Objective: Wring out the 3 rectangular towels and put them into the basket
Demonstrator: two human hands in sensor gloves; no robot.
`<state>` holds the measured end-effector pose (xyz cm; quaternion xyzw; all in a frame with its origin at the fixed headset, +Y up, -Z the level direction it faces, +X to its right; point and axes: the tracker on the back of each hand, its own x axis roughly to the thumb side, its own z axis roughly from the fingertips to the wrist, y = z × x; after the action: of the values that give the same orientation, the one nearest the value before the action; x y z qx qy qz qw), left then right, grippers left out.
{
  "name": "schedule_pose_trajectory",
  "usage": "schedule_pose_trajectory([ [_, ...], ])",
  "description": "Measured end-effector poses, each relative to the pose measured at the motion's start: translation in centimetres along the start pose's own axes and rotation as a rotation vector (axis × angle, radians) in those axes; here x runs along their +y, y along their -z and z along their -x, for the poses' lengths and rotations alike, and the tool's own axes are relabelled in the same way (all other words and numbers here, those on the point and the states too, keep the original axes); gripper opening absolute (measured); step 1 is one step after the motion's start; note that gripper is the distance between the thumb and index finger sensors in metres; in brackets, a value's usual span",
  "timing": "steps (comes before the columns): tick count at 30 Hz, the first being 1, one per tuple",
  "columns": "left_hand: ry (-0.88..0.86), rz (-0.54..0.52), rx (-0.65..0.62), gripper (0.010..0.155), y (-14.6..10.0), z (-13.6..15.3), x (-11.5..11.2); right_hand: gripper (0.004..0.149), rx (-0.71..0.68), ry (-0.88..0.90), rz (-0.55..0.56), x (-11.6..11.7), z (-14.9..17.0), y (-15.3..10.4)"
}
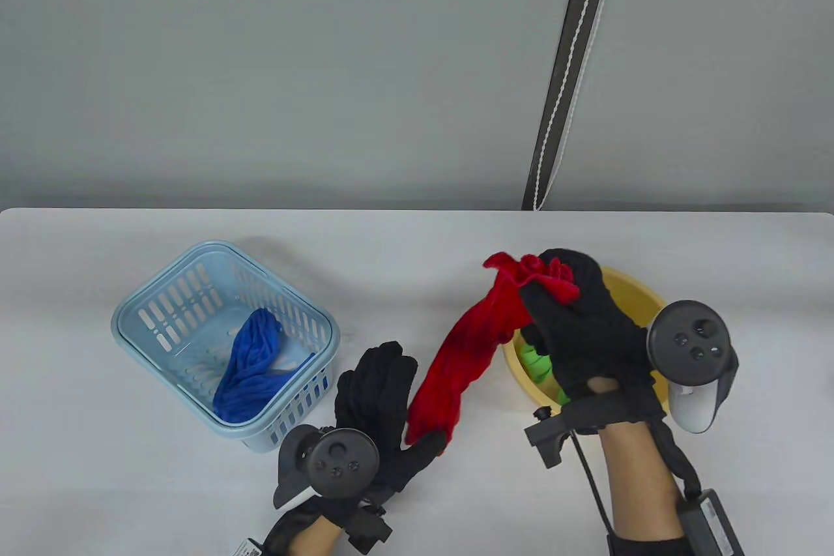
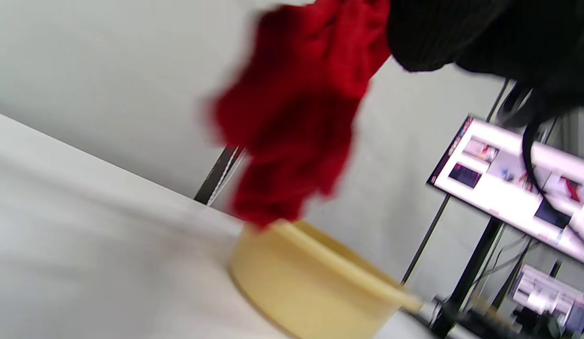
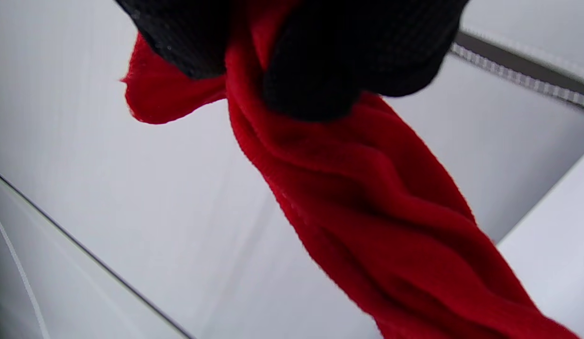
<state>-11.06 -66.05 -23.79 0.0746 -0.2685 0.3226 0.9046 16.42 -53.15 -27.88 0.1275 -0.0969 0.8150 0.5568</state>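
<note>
Right hand: our right hand (image 1: 580, 321) was curled tight round the top end of the red towel (image 1: 466, 354), holding it up above the yellow bowl (image 1: 635, 298); the right wrist view showed the fingers (image 3: 311, 80) clamped on bunched cloth.
Left hand: our left hand (image 1: 384, 412) lay flat with fingers straight, gripping nothing; its thumb sat right at the towel's lower end, and we could not tell whether it touched.
Red towel: it hung slanting from the right hand toward 7 o'clock, loosely twisted, its lower end at the left thumb.
Bowl: it sat at 3 o'clock on the surface (image 1: 417, 243), under the right hand, with a green towel (image 1: 541, 367) inside.
Basket: the blue basket (image 1: 163, 295) stood at 9 o'clock, well apart from the bowl, with a blue towel (image 1: 251, 360) already in it.
Progress: we judged one towel done, the red one in hand, the green one waiting.
Risk, dripping: the towel's lower half hung outside the bowl's rim, so wringing there would likely wet the surface.
Risk, weak wring: with only one hand gripping, a twist would simply spin the free end.
Risk, drop: a poor catch by the left hand could let the end fall onto the surface.
</note>
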Motion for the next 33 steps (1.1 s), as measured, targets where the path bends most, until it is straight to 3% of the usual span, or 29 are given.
schedule_pose_trajectory([
  [8, -0.152, -0.059, 0.107, 0.108, -0.1, 2.1, 0.0, 0.049, 0.045, 0.264, -0.223, 8.9, 3.2, -0.6],
  [10, -0.213, -0.079, 0.143, 0.093, 0.0, 3.0, -0.1, 0.048, 0.061, 0.338, -0.253, 10.1, 3.9, -0.7],
  [13, -0.284, -0.067, 0.182, 0.059, 0.1, 3.8, 0.1, 0.049, 0.097, 0.429, -0.243, 10.6, 5.1, -0.7],
  [16, -0.384, -0.086, 0.222, 0.045, -0.1, 4.7, 0.4, 0.049, 0.163, 0.560, -0.169, 9.8, 7.6, -0.7],
  [20, -0.559, -0.097, 0.217, 0.041, -0.2, 5.5, 0.7, 0.049, 0.277, 0.688, -0.122, 9.0, 11.3, -1.6],
  [25, -0.687, -0.060, 0.200, 0.041, -0.2, 5.7, 0.6, 0.049, 0.356, 0.722, -0.115, 9.4, 14.6, -2.6],
  [30, -0.815, -0.060, 0.187, 0.049, -0.5, 6.3, 0.3, 0.051, 0.429, 0.668, -0.131, 10.0, 16.0, -3.4],
  [33, -0.849, -0.100, 0.167, 0.056, -0.7, 6.6, 0.7, 0.060, 0.498, 0.536, -0.168, 9.9, 15.7, -3.9],
])
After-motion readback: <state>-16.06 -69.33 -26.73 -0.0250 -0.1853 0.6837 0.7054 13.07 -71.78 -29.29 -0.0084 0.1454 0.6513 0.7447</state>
